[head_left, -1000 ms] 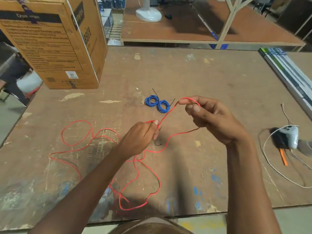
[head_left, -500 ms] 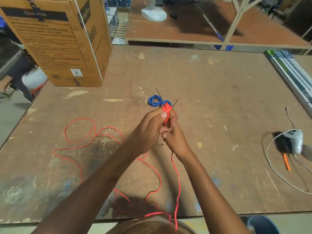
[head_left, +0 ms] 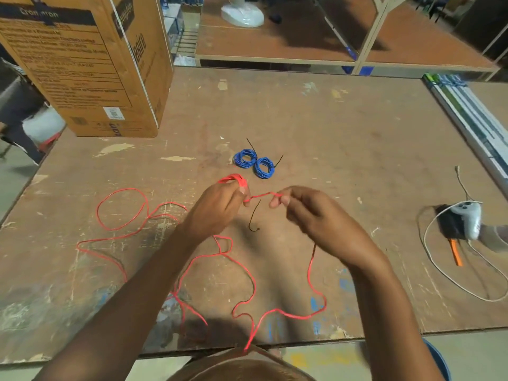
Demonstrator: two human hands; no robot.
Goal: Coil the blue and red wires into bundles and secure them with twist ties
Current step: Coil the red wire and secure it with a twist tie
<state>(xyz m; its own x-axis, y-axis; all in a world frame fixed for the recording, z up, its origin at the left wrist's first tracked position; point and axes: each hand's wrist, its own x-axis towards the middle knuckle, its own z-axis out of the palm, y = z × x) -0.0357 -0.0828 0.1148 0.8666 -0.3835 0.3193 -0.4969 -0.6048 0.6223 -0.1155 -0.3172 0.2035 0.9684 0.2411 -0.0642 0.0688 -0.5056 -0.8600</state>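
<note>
A long red wire (head_left: 248,273) sprawls in loose loops over the worn wooden table (head_left: 343,138). My left hand (head_left: 220,207) pinches a small red coil wound around its fingertips. My right hand (head_left: 310,213) grips the same wire a short span to the right, and the strand between the hands is taut. From my right hand the wire drops down to the table's front edge. Two blue wire bundles (head_left: 254,163), each with a black twist tie, lie side by side just beyond my hands. A loose black twist tie (head_left: 255,217) lies on the table between my hands.
A large cardboard box (head_left: 90,64) stands at the back left. At the right lie a grey controller (head_left: 468,217), a white cord (head_left: 450,270) and an orange-handled tool (head_left: 455,253). Long strips (head_left: 472,111) run along the right edge. Another table stands beyond.
My hands were pressed together at the coil half a second ago. Now they have parted, the right hand drawing a short length of red wire out to the right.
</note>
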